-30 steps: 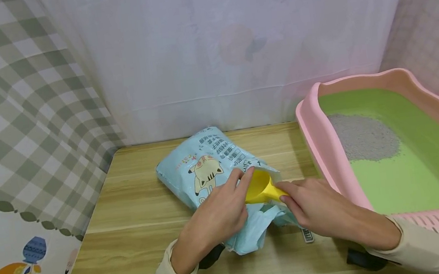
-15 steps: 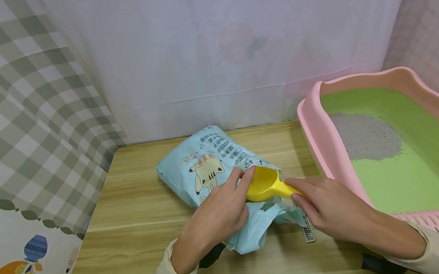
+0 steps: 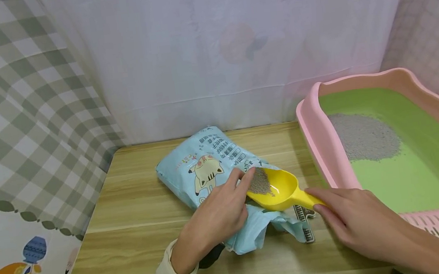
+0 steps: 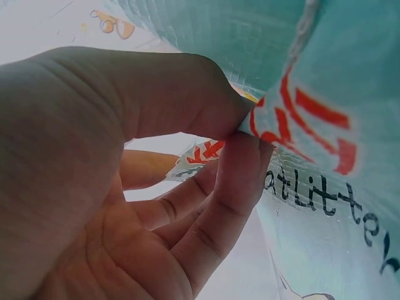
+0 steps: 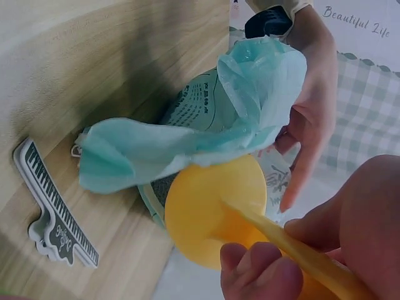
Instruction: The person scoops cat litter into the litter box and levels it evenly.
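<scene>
Head-high, wrist-close views — shared bag point(image 3: 217, 162)

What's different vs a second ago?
The right hand has drawn the yellow scoop right and slightly down in the head view, farther out of the blue bag; gray grains now show in it. Nothing newly gripped or released. Unchanged: left hand pinching the bag's edge, pink tray, gray pile.

Scoop point(image 3: 284, 186): plain yellow
Bag point(image 3: 195, 155): pale blue, cream cat drawing point(image 3: 207, 172), black lettering point(image 3: 226, 149)
Litter point(image 3: 367, 136): grey
Tray point(image 3: 331, 142): pink and green
Worktop point(image 3: 138, 209): yellowish-brown wood grain
Cloth point(image 3: 32, 95): green-and-white check
</scene>
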{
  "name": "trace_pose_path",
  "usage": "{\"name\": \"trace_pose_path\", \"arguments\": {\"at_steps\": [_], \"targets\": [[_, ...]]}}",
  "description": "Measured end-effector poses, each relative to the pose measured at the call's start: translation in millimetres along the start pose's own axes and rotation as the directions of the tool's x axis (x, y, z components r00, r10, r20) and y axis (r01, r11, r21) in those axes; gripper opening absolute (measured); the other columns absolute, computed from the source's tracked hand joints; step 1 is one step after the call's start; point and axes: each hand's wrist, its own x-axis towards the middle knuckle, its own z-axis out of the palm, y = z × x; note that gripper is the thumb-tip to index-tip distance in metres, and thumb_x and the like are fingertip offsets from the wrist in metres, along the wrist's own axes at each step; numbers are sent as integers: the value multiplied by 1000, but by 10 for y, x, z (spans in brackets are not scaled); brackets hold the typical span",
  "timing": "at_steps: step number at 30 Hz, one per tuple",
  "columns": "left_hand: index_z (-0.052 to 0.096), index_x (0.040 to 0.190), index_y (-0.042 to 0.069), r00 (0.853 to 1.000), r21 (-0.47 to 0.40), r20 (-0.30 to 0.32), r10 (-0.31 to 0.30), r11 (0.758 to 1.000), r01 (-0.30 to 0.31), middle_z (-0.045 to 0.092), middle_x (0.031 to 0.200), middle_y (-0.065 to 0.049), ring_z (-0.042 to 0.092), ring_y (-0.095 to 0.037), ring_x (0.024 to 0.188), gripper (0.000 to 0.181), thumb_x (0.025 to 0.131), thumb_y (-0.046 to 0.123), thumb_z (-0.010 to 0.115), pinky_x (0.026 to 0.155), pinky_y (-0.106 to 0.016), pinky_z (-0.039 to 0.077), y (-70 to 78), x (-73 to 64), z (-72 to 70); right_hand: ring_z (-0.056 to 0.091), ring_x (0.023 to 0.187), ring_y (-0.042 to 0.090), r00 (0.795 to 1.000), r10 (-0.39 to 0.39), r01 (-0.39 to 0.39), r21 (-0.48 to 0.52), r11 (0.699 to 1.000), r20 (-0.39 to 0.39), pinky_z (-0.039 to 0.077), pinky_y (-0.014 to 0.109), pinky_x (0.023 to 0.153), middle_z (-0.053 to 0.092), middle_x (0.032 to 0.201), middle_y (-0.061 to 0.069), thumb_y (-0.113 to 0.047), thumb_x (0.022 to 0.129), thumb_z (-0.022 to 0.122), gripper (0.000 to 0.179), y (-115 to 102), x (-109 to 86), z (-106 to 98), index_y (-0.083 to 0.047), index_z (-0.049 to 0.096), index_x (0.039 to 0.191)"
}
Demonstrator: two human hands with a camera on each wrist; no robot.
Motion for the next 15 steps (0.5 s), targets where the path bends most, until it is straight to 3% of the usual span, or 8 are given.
{"name": "trace_pose_path", "arguments": {"at_steps": [3, 6, 10, 15], "targets": [[46, 163, 1, 1000, -3, -1, 1, 1000, -1, 56, 134, -15, 37, -11, 50, 69, 96, -9, 63, 48, -22, 41, -3, 1, 2, 61, 78, 0, 1000, -11, 11, -21, 1000, -21, 58, 37, 65, 73, 97, -13, -18, 105, 73, 28, 16, -78, -26, -12, 74, 132], [46, 163, 1, 1000, -2, -3, 6, 1000, -6, 56, 133, -15, 36, -10, 49, 70, 96, -9, 63, 47, -22, 40, -5, 2, 4, 62, 77, 1, 1000, 4, -5, -32, 999, -17, 58, 38, 64, 77, 101, -8, -19, 105, 74, 29, 28, -153, -53, -13, 74, 133], [46, 163, 1, 1000, -2, -3, 6, 1000, -6, 56, 133, -16, 35, -10, 49, 70, 95, -10, 63, 47, -22, 40, -6, 1, 6, 51, 75, -4, 1000, 19, -19, -25, 999, -10, 53, 31, 61, 76, 102, -9, -15, 100, 78, 35, 42, -244, -88, -12, 74, 135], [47, 163, 0, 1000, -3, -3, 4, 1000, -4, 56, 134, -16, 35, -10, 48, 70, 96, -9, 63, 47, -21, 39, -8, 2, 10, 56, 78, -4, 999, -7, 6, -11, 1000, -34, 53, 24, 66, 79, 109, -5, -24, 107, 73, 31, 88, -344, -114, -13, 75, 135]]}}
